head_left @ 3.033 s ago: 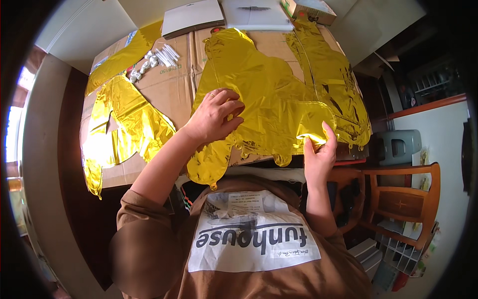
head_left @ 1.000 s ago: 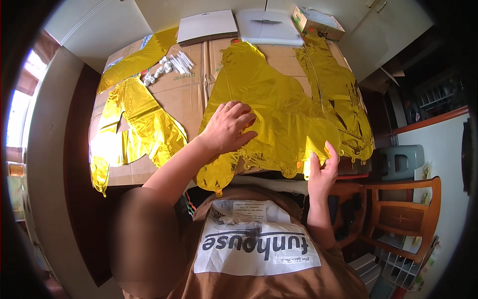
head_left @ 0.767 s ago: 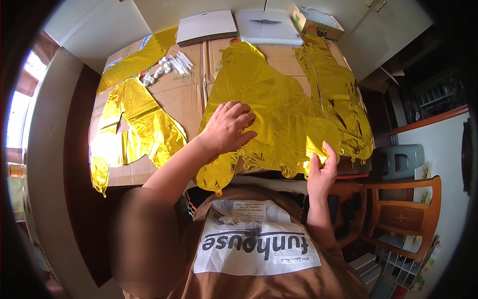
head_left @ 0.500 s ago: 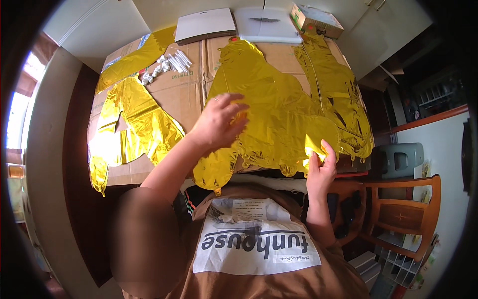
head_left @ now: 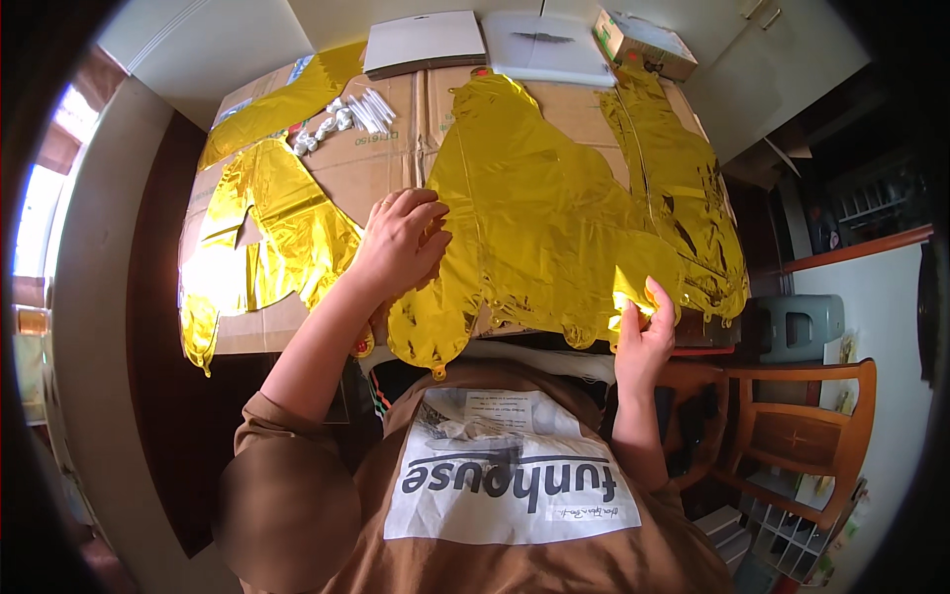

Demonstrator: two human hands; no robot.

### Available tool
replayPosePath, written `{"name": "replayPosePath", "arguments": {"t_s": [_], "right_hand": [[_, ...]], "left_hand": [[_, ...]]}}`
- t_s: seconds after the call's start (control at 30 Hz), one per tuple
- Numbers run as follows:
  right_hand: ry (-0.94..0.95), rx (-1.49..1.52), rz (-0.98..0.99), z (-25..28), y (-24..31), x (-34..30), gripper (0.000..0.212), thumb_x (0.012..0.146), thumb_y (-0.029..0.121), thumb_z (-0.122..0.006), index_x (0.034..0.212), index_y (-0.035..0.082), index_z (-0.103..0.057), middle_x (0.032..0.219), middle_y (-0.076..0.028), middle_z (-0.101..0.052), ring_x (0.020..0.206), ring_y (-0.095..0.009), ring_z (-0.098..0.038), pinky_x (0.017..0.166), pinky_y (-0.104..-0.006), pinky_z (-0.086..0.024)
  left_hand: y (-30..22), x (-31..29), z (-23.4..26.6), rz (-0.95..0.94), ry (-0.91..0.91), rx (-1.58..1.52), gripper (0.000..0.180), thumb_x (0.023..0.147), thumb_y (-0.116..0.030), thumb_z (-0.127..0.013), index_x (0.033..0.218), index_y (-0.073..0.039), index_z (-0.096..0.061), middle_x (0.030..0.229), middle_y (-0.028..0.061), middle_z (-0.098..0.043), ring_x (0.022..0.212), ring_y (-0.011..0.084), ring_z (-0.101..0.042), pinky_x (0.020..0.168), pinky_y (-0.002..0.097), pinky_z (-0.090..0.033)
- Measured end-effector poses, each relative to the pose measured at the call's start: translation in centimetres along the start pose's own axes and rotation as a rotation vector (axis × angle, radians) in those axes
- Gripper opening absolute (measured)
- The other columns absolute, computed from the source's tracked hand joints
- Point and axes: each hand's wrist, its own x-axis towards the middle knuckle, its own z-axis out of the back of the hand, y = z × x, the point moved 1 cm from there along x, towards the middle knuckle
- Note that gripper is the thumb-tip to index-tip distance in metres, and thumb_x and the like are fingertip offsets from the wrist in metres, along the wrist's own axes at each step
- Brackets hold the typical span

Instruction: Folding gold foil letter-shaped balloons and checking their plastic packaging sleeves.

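Observation:
A large flat gold foil balloon lies across the middle of a cardboard-covered table. My right hand pinches its lower right edge between thumb and fingers, and the foil there is folded up and shiny. At the balloon's left edge is my left hand, its fingers bent and slightly apart, with nothing visible in them; the palm side is hidden. Another gold foil balloon lies left of that hand, partly covered by the forearm. A third gold balloon is spread along the right side.
Thin white sticks and small crumpled white bundles lie on the cardboard. More gold foil is at the back left. Along the back are a white flat box, a clear sheet and a carton. A wooden chair stands right.
My left hand has moved left and lower, from above the middle balloon to its left edge, with fingers drawn closer together. My right hand keeps its pinch. The view has shifted slightly.

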Motion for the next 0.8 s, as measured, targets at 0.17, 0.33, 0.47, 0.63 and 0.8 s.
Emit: {"name": "replayPosePath", "arguments": {"t_s": [0.17, 0.33, 0.47, 0.63, 0.8], "right_hand": [[-0.008, 0.012, 0.026, -0.2, -0.2, -0.3, 0.041, 0.096, 0.0, -0.065, 0.136, 0.003, -0.057, 0.11, -0.016, -0.071, 0.087, -0.021, -0.072, 0.075, -0.0334, -0.057], [-0.039, -0.019, 0.061, -0.1, -0.9, -0.4, 0.04, 0.096, 0.001, -0.066, 0.135, 0.003, -0.057, 0.109, -0.016, -0.071, 0.086, -0.022, -0.071, 0.075, -0.0336, -0.056], [0.008, 0.005, -0.022, 0.2, -0.5, -0.5, 0.041, 0.097, 0.0, -0.064, 0.137, 0.002, -0.056, 0.119, -0.011, -0.067, 0.092, -0.015, -0.067, 0.078, -0.0281, -0.054], [-0.011, -0.009, 0.029, 0.1, -0.5, -0.7, 0.04, 0.097, 0.0, -0.064, 0.136, 0.001, -0.056, 0.118, -0.011, -0.067, 0.091, -0.015, -0.067, 0.076, -0.0275, -0.054], [0.018, 0.001, -0.062, 0.4, -0.7, -0.7, 0.04, 0.097, 0.0, -0.065, 0.136, 0.001, -0.056, 0.117, -0.012, -0.067, 0.092, -0.014, -0.066, 0.076, -0.0269, -0.054]], "left_hand": [[-0.2, 0.5, -0.1, -0.023, -0.006, 0.009, 0.034, 0.088, -0.023, -0.073, 0.117, -0.006, -0.071, 0.128, 0.0137, -0.065, 0.124, 0.0366, -0.057, 0.106, 0.0492, -0.043], [-0.2, 0.3, -0.1, -0.028, -0.019, 0.014, 0.034, 0.087, -0.022, -0.073, 0.116, -0.005, -0.071, 0.127, 0.0139, -0.066, 0.124, 0.0365, -0.057, 0.106, 0.049, -0.043], [0.1, 0.1, -0.1, -0.032, -0.021, 0.014, 0.034, 0.087, -0.022, -0.073, 0.116, -0.005, -0.071, 0.127, 0.0139, -0.066, 0.123, 0.0364, -0.058, 0.105, 0.0494, -0.044], [-0.3, 0.3, 0.2, -0.04, -0.063, 0.035, 0.031, 0.086, -0.022, -0.074, 0.113, -0.006, -0.071, 0.123, 0.0127, -0.066, 0.119, 0.0342, -0.06, 0.104, 0.0471, -0.045], [-3.2, 2.3, 1.0, -0.201, -0.072, -0.014, 0.029, 0.086, -0.022, -0.076, 0.11, -0.007, -0.07, 0.118, 0.0121, -0.066, 0.114, 0.0324, -0.061, 0.101, 0.0452, -0.046]]}}
